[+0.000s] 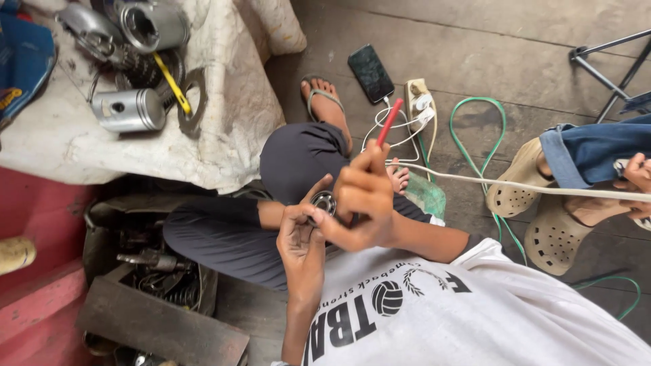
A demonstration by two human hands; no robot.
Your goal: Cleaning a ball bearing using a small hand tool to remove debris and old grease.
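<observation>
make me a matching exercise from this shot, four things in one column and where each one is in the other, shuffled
Things:
1. bearing
2. red tool
3. piston
4. phone

Places:
A. on the wooden floor by the power strip
B. in the right hand
C. on the white cloth
D. in the fingers of the left hand

Pairs: 1-D, 2-B, 3-C, 4-A

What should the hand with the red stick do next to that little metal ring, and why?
Probably lower the red stick's bottom end a bit deeper into the metal ring. The right hand grips the stick right above the ring, which the left hand steadies with its fingertips, so the work looks centred there.
</observation>
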